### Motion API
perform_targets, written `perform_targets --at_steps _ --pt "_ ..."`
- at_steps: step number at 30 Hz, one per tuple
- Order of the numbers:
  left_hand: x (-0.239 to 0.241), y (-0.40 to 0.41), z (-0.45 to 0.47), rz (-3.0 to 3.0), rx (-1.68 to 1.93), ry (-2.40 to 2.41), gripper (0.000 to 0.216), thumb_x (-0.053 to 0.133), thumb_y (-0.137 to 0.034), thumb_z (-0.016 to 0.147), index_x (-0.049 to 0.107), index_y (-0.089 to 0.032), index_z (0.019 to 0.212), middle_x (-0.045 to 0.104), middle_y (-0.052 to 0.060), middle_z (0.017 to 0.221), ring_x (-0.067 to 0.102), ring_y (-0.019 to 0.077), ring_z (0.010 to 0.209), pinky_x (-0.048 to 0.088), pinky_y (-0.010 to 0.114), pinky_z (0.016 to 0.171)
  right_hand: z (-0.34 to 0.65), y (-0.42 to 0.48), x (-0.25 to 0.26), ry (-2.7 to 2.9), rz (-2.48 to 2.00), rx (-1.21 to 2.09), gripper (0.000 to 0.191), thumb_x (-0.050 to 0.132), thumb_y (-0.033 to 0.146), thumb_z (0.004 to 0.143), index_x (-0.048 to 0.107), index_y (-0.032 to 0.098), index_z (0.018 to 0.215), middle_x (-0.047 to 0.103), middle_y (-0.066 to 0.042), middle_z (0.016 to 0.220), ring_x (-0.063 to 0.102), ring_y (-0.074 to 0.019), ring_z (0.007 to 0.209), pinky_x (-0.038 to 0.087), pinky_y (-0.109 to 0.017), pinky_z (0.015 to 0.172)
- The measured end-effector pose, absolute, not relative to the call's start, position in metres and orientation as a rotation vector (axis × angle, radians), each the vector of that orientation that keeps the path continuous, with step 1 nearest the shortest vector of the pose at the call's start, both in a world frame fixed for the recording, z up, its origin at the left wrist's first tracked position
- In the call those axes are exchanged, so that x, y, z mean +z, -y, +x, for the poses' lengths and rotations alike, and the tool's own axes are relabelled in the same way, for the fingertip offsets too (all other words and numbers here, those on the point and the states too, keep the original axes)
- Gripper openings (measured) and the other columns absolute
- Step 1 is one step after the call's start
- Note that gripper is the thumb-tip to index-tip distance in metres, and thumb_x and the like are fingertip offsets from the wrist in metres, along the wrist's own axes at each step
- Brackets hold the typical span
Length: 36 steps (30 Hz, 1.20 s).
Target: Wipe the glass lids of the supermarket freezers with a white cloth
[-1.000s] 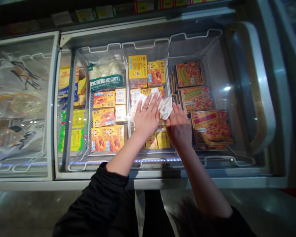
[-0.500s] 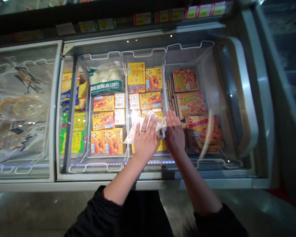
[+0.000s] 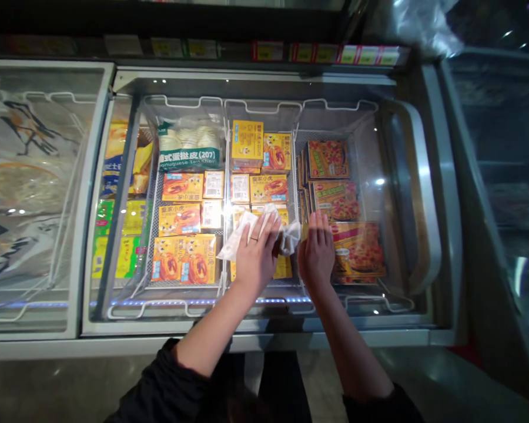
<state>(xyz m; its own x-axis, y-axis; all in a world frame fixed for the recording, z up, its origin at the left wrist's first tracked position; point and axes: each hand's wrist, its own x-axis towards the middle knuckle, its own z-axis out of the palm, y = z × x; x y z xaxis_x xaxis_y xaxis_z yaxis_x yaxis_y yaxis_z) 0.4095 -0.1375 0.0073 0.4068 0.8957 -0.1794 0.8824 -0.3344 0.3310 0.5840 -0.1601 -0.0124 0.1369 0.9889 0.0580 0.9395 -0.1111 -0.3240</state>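
My left hand (image 3: 256, 257) lies flat, fingers stretched, on a crumpled white cloth (image 3: 234, 241) and presses it against the sloping glass lid (image 3: 381, 170) of a chest freezer. My right hand (image 3: 317, 252) lies flat on the glass just right of it, fingers together and extended, with the cloth's right end (image 3: 291, 236) at its fingertips. Both forearms are bare, with black sleeves pushed up. Under the hands, through the glass, sit yellow egg tart boxes (image 3: 180, 218) in wire baskets.
Pizza boxes (image 3: 335, 200) fill the right basket and a bag of tart shells (image 3: 187, 147) lies at the back left. A second glass lid (image 3: 26, 188) covers bagged goods on the left. Price tags (image 3: 335, 54) line a shelf edge behind. A curved lid handle (image 3: 425, 194) runs down the right.
Both hands and the cloth slid down the glass toward me, from over the middle boxes to the near part of the lid. They have hardly moved over the last half second.
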Motion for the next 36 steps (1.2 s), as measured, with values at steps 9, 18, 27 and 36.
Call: perform_targets --at_steps 9,18,27,36 --pt "0.000 0.080 0.473 2.308 0.043 -1.422 0.063 0.034 -0.024 0.112 0.035 -0.026 0.175 0.028 -0.003 0.182 0.024 0.0200 0.171 0.020 0.050 0.142 0.620 0.165 -0.012 2.027 -1.983 0.300 0.072 0.038 0.016 0.107 0.025 0.016 0.177 0.042 -0.019 0.176 0.033 -0.0313 0.168 0.043 -0.061 0.131" --pt "0.005 0.120 0.453 2.198 0.060 -1.773 0.068 0.038 -0.022 0.109 0.031 -0.025 0.177 0.030 0.003 0.182 0.025 0.0256 0.170 0.023 0.056 0.140 0.689 0.164 -0.003 2.006 -2.118 0.284 0.065 0.038 0.026 0.109 0.044 0.003 0.169 0.040 -0.022 0.176 0.034 -0.0352 0.167 0.030 -0.055 0.139" --pt "-0.001 0.120 0.541 2.311 0.069 -1.546 0.062 0.035 -0.027 0.112 0.040 -0.025 0.173 0.033 0.002 0.181 0.028 0.0247 0.170 0.022 0.054 0.140 0.694 0.166 -0.011 2.011 -2.089 0.331 0.063 0.036 0.028 0.111 0.042 0.010 0.171 0.039 -0.014 0.177 0.034 -0.0290 0.167 0.027 -0.049 0.139" --pt "-0.001 0.102 0.529 2.237 0.092 -1.779 0.064 0.034 -0.025 0.111 0.036 -0.020 0.174 0.033 0.004 0.181 0.027 0.0250 0.170 0.023 0.053 0.140 0.708 0.161 0.000 2.048 -2.040 0.510 0.063 0.038 0.029 0.111 0.040 0.005 0.170 0.036 -0.015 0.179 0.033 -0.0283 0.168 0.027 -0.049 0.140"
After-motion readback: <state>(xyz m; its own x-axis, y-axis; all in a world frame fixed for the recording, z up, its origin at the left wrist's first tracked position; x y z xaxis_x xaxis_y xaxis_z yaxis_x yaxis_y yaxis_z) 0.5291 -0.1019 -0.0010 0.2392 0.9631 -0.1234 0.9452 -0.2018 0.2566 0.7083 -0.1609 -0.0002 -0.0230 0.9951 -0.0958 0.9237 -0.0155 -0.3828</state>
